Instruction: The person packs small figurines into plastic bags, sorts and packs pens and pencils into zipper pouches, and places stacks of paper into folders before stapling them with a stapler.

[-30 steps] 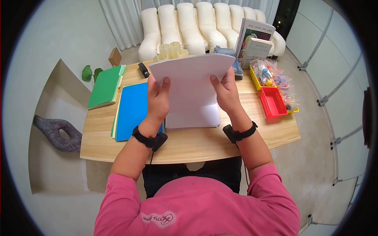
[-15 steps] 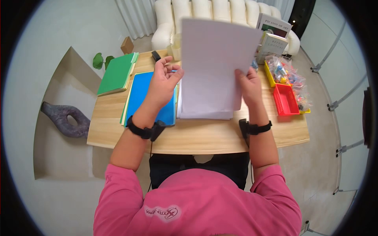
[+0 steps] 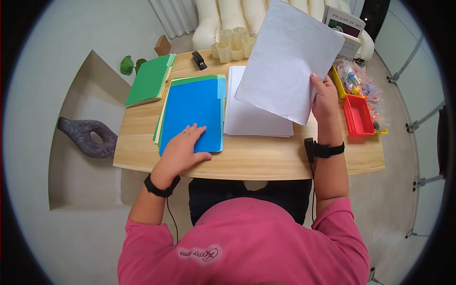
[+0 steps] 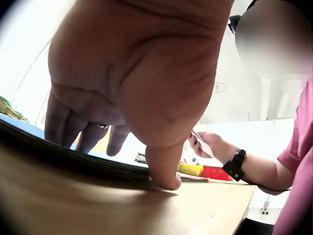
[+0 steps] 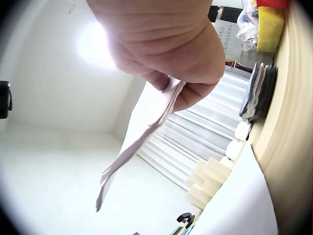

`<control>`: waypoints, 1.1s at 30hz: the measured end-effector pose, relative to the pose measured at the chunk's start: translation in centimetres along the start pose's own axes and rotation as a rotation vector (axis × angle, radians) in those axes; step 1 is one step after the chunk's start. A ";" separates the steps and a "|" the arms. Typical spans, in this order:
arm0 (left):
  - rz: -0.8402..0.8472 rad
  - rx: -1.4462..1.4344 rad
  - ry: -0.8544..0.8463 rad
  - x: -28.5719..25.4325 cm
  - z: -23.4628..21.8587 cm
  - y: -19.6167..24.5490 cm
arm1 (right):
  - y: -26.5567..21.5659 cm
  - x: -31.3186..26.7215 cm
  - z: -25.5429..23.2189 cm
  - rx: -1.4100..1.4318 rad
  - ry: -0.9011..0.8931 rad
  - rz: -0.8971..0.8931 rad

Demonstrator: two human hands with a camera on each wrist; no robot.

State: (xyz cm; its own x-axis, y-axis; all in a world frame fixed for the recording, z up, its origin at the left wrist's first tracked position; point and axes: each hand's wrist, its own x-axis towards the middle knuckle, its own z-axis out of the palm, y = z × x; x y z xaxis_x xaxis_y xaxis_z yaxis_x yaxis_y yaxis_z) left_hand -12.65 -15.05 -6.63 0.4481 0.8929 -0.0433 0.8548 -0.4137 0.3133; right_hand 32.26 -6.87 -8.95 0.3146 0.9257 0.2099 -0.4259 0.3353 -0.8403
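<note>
My right hand (image 3: 326, 99) pinches a few white paper sheets (image 3: 290, 64) by their right edge, thumb on the near face. The sheets hang tilted above a white paper stack (image 3: 256, 124) on the table; in the right wrist view the held sheets (image 5: 139, 142) show edge-on as a thin layer. My left hand (image 3: 180, 148) rests with spread fingers on the near part of a blue folder (image 3: 195, 102), which tops a pile of green and yellowish folders. In the left wrist view its thumb (image 4: 164, 166) reaches down beside the folder's edge at the tabletop.
Green folders (image 3: 151, 80) lie at the far left, with a black stapler (image 3: 199, 61) and a cream hexagonal holder (image 3: 232, 46) toward the back. On the right stand a red basket (image 3: 358, 115), a yellow basket (image 3: 338, 83) with bagged items, and upright books (image 3: 344, 23).
My left hand has let go of the paper and come down onto the blue folder. My right hand has drawn the sheets rightward, tilting them and uncovering part of the stack.
</note>
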 end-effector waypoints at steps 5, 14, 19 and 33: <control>0.036 -0.088 0.016 0.2 -0.6 -1.5 | 0.1 -0.1 0.2 0.028 0.009 0.031; 0.061 -0.105 0.035 -0.1 -1.2 -1.4 | 0.7 -0.2 0.5 0.011 0.013 0.057; 0.147 -0.109 0.043 0.1 -1.1 -2.4 | 1.0 -0.1 0.3 0.002 0.007 0.075; -0.150 -1.563 1.184 -2.8 -1.5 -7.5 | 2.3 0.2 -0.3 -0.079 -0.011 0.066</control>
State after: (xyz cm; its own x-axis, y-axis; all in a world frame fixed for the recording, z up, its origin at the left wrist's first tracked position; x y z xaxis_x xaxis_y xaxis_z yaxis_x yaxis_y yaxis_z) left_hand -20.69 -14.16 -7.47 -0.5307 0.8246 0.1958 -0.3748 -0.4356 0.8184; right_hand 31.56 -5.95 -10.97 0.2785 0.9474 0.1574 -0.3776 0.2587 -0.8891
